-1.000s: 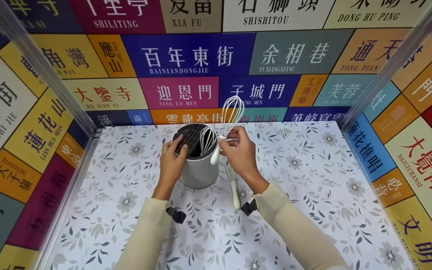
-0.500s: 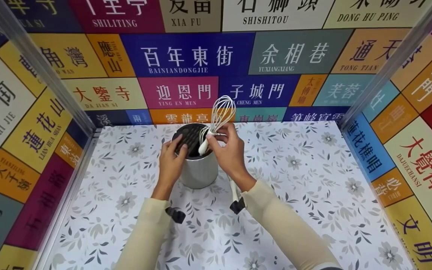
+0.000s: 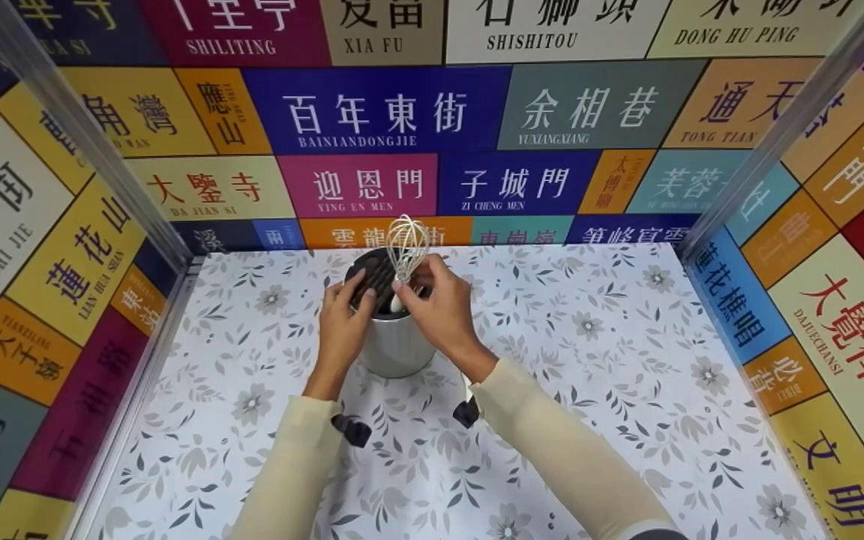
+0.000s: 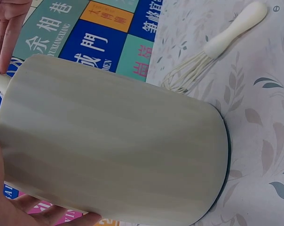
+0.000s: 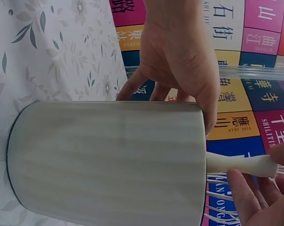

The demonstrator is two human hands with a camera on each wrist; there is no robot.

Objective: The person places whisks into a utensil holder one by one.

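Observation:
A grey utensil holder (image 3: 400, 349) with a dark ridged insert (image 3: 373, 274) stands upright on the table. My left hand (image 3: 343, 319) grips it at the left, fingers and thumb over the rim. My right hand (image 3: 443, 307) pinches a cream-handled whisk (image 3: 407, 251) close to where the wires meet the handle. Its wires point up, and the right wrist view shows the handle (image 5: 219, 163) running down past the rim into the holder. Wires of another whisk (image 5: 219, 200) stick out of the holder beside it.
A further whisk (image 4: 238, 29) lies on the flower-patterned table (image 3: 589, 450), right of the holder and partly hidden by the right wrist in the head view. Panels with printed street names (image 3: 372, 112) close off the back and both sides.
My right hand has moved left with the whisk, from beside the holder to over its opening, then lowered it handle first inside. The left hand has stayed on the rim.

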